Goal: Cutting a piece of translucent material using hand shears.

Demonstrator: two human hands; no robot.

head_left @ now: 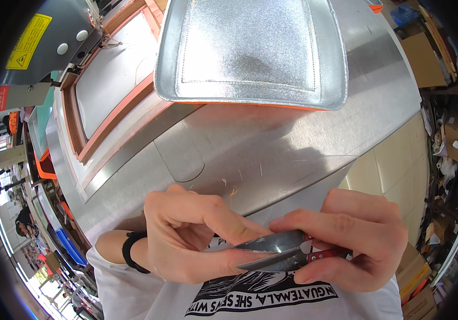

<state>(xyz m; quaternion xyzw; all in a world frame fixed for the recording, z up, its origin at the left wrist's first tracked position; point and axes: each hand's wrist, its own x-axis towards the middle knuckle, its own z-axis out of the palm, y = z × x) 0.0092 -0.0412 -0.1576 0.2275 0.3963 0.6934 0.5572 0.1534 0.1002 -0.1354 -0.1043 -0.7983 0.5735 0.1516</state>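
– Pinching the snips point(285, 261) from both sides: left hand point(173, 240) at the blade end, right hand point(367, 234) at the red end, in front of the shirt point(133, 296).
– Risk?
– Could nick skin if either pinch slips.
– Around?
– Silver-lined case point(250, 48) on the bench point(271, 154), reddish frame point(117, 121) left of it. Both ahead; neither blocks.

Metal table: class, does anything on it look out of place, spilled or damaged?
Yes, slightly: a tiny orange scrap lies loose on the metal table beyond the left hand, like stray litter. Pale marks nearby could be scratches or lint.
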